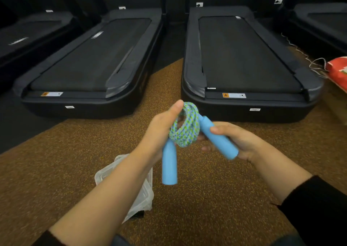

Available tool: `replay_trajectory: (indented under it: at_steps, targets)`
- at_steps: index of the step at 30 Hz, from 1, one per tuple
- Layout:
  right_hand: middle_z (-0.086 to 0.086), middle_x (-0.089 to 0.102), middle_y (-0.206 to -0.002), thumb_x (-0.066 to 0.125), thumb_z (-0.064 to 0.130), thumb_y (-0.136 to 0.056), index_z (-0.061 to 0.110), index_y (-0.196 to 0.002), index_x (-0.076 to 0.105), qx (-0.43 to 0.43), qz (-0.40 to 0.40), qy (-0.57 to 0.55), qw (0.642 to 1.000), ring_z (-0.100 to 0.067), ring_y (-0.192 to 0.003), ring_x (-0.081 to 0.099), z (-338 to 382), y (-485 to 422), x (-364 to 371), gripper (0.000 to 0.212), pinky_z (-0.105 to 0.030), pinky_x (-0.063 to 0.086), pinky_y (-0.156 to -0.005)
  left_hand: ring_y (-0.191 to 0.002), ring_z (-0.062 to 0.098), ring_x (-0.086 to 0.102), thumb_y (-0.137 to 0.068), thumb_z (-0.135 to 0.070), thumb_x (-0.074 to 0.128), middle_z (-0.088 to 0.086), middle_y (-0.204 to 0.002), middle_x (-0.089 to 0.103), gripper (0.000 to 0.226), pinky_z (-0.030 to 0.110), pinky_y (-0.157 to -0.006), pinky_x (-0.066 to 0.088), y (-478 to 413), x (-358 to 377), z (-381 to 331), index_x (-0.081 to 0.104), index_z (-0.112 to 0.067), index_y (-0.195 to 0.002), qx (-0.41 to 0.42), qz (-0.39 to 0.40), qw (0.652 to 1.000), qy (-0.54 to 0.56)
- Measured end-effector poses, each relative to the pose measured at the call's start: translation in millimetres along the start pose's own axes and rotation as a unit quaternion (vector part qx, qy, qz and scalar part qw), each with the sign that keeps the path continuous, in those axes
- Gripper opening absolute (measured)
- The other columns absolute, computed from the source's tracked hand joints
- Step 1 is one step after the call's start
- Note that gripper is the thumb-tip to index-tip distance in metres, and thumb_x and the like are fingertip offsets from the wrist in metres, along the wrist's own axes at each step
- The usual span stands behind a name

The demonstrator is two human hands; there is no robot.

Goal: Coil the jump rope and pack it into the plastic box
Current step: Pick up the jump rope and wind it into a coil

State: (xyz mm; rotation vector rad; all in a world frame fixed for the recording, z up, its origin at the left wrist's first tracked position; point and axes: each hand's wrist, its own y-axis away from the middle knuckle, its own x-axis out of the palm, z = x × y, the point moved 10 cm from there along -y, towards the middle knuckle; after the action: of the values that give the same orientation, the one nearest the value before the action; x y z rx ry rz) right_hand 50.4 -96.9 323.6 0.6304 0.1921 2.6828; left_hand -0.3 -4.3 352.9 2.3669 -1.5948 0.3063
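The box [144, 195] lies on the floor [47, 170], half hidden by the left forearm [112, 189]. Above it, the left hand [159, 131] grips the coiled rope [185, 129], one handle [170, 166] hanging; the right hand [242, 142] curls round the other handle [217, 138]. Beyond stand treadmills [244, 57], a red bag [338, 71] far right.

The jump rope [185, 127] has a green-and-blue speckled braided cord wound into a tight coil of several loops, and two light-blue handles. One handle [169, 166] hangs straight down; the other slants down to the right. The rope sits above and right of the plastic box [144, 195], which is clear, round-cornered and partly hidden.
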Motion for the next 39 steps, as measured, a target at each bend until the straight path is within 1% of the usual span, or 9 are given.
replay_trajectory:
  at_steps: [6, 11, 15, 19, 22, 26, 29, 34, 39]
  targets:
    - [-0.006, 0.073, -0.086, 0.088, 0.046, -0.046, 0.013, -0.098, 0.068, -0.024, 0.005, -0.030, 0.999, -0.019, -0.080, 0.071, -9.1, -4.2, 8.7, 0.065, -0.036, 0.059, -0.068, -0.055, 0.020, 0.045, -0.086, -0.041, 0.057, 0.014, -0.066, 0.051, 0.038, 0.025, -0.049, 0.037, -2.2, -15.0, -5.0, 0.064, -0.004, -0.085, 0.049, -0.033, 0.990, -0.128]
    - [0.001, 0.068, -0.097, 0.077, 0.064, -0.053, 0.016, -0.120, 0.053, -0.070, -0.066, 0.126, 0.987, -0.013, -0.080, 0.066, -11.1, -10.2, 14.0, 0.086, -0.031, 0.054, -0.067, -0.068, 0.024, 0.044, -0.073, -0.056, 0.060, 0.015, -0.074, 0.051, 0.067, 0.041, -0.063, 0.037, -2.6, -19.6, -4.4, 0.057, 0.010, -0.088, 0.079, -0.044, 0.981, -0.169]
    - [-0.002, 0.066, -0.089, 0.079, 0.046, -0.065, 0.012, -0.111, 0.057, -0.090, -0.153, 0.209, 0.962, -0.013, -0.072, 0.062, -4.2, -9.8, 14.2, 0.061, -0.025, 0.050, -0.060, -0.067, 0.013, 0.051, -0.079, -0.045, 0.057, 0.006, -0.070, 0.058, 0.044, 0.035, -0.065, 0.044, -1.8, -20.3, -6.8, 0.065, -0.002, -0.083, 0.103, -0.045, 0.971, -0.211]
    - [0.000, 0.072, -0.079, 0.077, 0.068, -0.048, 0.017, -0.086, 0.068, -0.072, -0.203, 0.311, 0.926, -0.008, -0.069, 0.063, 3.1, -10.2, 6.1, 0.065, -0.031, 0.051, -0.063, -0.065, 0.012, 0.054, -0.077, -0.049, 0.058, 0.001, -0.068, 0.061, 0.041, 0.039, -0.067, 0.048, -3.2, -22.8, -2.1, 0.064, -0.009, -0.077, 0.100, -0.037, 0.961, -0.254]
    - [-0.004, 0.072, -0.080, 0.081, 0.051, -0.057, 0.010, -0.088, 0.069, -0.053, -0.183, 0.260, 0.947, -0.013, -0.071, 0.065, -0.8, -12.9, 8.6, 0.052, -0.034, 0.052, -0.067, -0.065, 0.013, 0.054, -0.076, -0.050, 0.057, -0.002, -0.066, 0.060, 0.036, 0.040, -0.066, 0.047, -3.7, -23.2, -0.5, 0.063, -0.016, -0.070, 0.094, -0.033, 0.965, -0.244]
    - [-0.004, 0.067, -0.076, 0.072, 0.009, -0.076, 0.008, -0.087, 0.066, -0.076, -0.171, 0.193, 0.963, -0.007, -0.064, 0.061, 2.3, -11.5, 14.1, 0.013, -0.019, 0.049, -0.056, -0.071, 0.017, 0.057, -0.082, -0.043, 0.055, 0.009, -0.076, 0.064, 0.038, 0.039, -0.068, 0.049, -4.8, -22.2, 2.4, 0.067, -0.008, -0.086, 0.082, -0.024, 0.975, -0.203]
    - [0.002, 0.063, -0.069, 0.064, 0.000, -0.080, 0.012, -0.083, 0.063, -0.110, -0.216, 0.147, 0.959, -0.001, -0.055, 0.058, 1.1, -9.2, 11.7, 0.013, -0.015, 0.046, -0.050, -0.069, 0.015, 0.062, -0.087, -0.033, 0.058, 0.005, -0.074, 0.068, 0.023, 0.033, -0.068, 0.053, -4.2, -22.1, 12.2, 0.069, -0.014, -0.081, 0.045, -0.034, 0.994, -0.095]
    - [-0.008, 0.066, -0.081, 0.068, 0.015, -0.072, 0.014, -0.090, 0.064, -0.135, -0.301, 0.141, 0.933, -0.015, -0.068, 0.062, -17.5, -10.0, 12.3, 0.018, -0.034, 0.053, -0.056, -0.057, 0.016, 0.060, -0.086, -0.026, 0.061, 0.003, -0.064, 0.064, 0.017, 0.027, -0.056, 0.052, -1.6, -29.6, 34.5, 0.065, -0.010, -0.080, -0.059, -0.085, 0.994, 0.020]
    - [-0.012, 0.064, -0.080, 0.070, 0.020, -0.079, 0.011, -0.091, 0.061, -0.150, -0.355, 0.171, 0.907, -0.017, -0.062, 0.060, -17.6, -5.8, 0.2, 0.017, -0.026, 0.048, -0.046, -0.060, 0.019, 0.063, -0.086, -0.034, 0.061, 0.012, -0.076, 0.064, 0.032, 0.029, -0.056, 0.056, -0.9, -28.7, 41.3, 0.064, -0.003, -0.093, -0.094, -0.078, 0.992, 0.015]
